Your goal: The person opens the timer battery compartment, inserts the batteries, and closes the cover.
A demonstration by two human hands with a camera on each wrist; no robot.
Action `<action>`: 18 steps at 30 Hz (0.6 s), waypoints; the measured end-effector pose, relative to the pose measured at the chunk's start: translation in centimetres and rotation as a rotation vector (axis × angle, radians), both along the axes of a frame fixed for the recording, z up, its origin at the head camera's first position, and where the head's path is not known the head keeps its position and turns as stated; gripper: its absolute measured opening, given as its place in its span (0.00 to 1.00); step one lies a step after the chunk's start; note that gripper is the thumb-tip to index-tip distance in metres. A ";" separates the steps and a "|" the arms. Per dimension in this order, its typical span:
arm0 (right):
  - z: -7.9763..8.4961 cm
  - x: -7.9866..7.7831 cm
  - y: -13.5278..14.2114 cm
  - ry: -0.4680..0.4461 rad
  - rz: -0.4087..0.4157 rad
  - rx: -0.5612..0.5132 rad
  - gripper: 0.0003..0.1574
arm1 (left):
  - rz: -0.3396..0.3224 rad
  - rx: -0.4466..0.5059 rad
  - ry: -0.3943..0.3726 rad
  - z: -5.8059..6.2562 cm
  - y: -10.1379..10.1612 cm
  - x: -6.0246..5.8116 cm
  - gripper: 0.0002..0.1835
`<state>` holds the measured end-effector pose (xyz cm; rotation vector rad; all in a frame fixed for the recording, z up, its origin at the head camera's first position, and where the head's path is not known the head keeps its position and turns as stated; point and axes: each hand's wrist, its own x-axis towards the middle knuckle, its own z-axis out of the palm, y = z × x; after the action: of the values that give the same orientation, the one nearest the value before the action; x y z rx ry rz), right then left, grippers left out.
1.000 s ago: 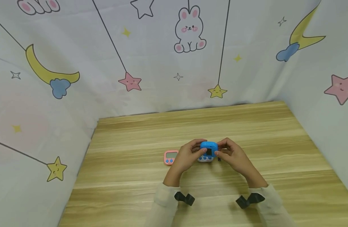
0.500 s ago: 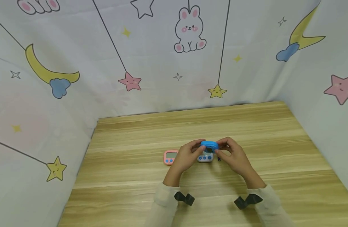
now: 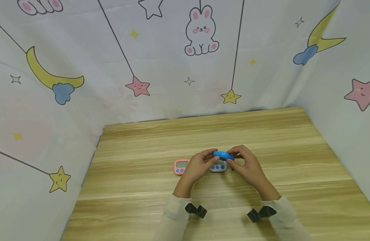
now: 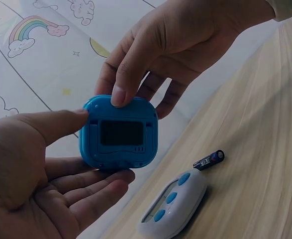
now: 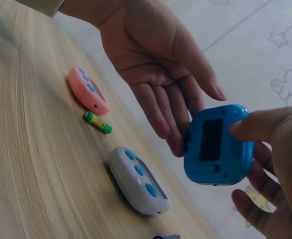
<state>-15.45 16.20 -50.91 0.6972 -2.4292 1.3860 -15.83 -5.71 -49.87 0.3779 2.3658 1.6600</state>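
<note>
A blue digital timer [image 3: 223, 155] is held up above the table between both hands. My left hand [image 3: 199, 166] holds its left side, thumb at one corner and fingers underneath. The right hand [image 3: 248, 164] pinches the opposite side between thumb and fingers. In the left wrist view the blue timer's back [image 4: 122, 154] shows, with a dark rectangle in the middle. Below it on the table lies a white timer [image 5: 136, 181] with blue buttons. A dark battery [image 4: 209, 160] lies beside the white timer.
A pink timer [image 3: 179, 169] with blue buttons lies to the left, partly behind the left wrist. Between it and the white timer is a green battery [image 5: 97, 122]. Printed cloth walls [image 3: 172, 103] border the wooden table [image 3: 136, 187].
The blue timer has tipped, so its screen face has turned down out of the head view and its edge shows instead. The right hand has shifted slightly left with it.
</note>
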 end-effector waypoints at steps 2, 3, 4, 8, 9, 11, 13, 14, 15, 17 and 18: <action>0.1 0.0 -0.1 0.006 0.013 0.003 0.17 | -0.021 0.023 -0.026 0.1 0.0 0.1 0.30; 0.1 0.0 -0.1 0.007 0.019 0.002 0.17 | -0.030 0.037 -0.035 0.1 0.0 0.1 0.31; 0.1 0.1 -0.1 0.010 0.025 -0.003 0.17 | -0.039 0.049 -0.041 0.1 0.0 0.1 0.32; 0.3 0.2 -0.3 0.028 0.071 -0.021 0.19 | -0.057 0.070 -0.036 0.1 0.1 0.2 0.36; 0.4 0.2 -0.4 0.036 0.083 -0.022 0.19 | -0.060 0.074 -0.030 0.0 0.1 0.2 0.37; 0.3 0.3 -0.5 0.052 0.103 -0.021 0.20 | -0.065 0.091 -0.026 0.0 0.1 0.2 0.38; 0.2 0.3 -0.6 0.066 0.111 -0.019 0.21 | -0.067 0.109 -0.023 -0.1 0.1 0.1 0.38; 0.2 0.3 -0.6 0.072 0.110 -0.018 0.21 | -0.067 0.119 -0.023 -0.1 0.1 0.1 0.38; 0.2 0.3 -0.7 0.081 0.110 -0.020 0.21 | -0.068 0.129 -0.023 -0.1 0.1 0.1 0.37; 0.7 0.5 -0.8 0.099 0.108 -0.016 0.21 | -0.068 0.139 -0.024 -0.1 0.1 0.1 0.37; 1.2 0.8 -1.0 0.112 0.110 -0.016 0.21 | -0.071 0.141 -0.022 -0.1 0.1 0.1 0.37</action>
<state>-14.68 15.24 -49.67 0.8921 -2.3220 1.3666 -15.72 -5.59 -49.93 0.4601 2.1999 1.7939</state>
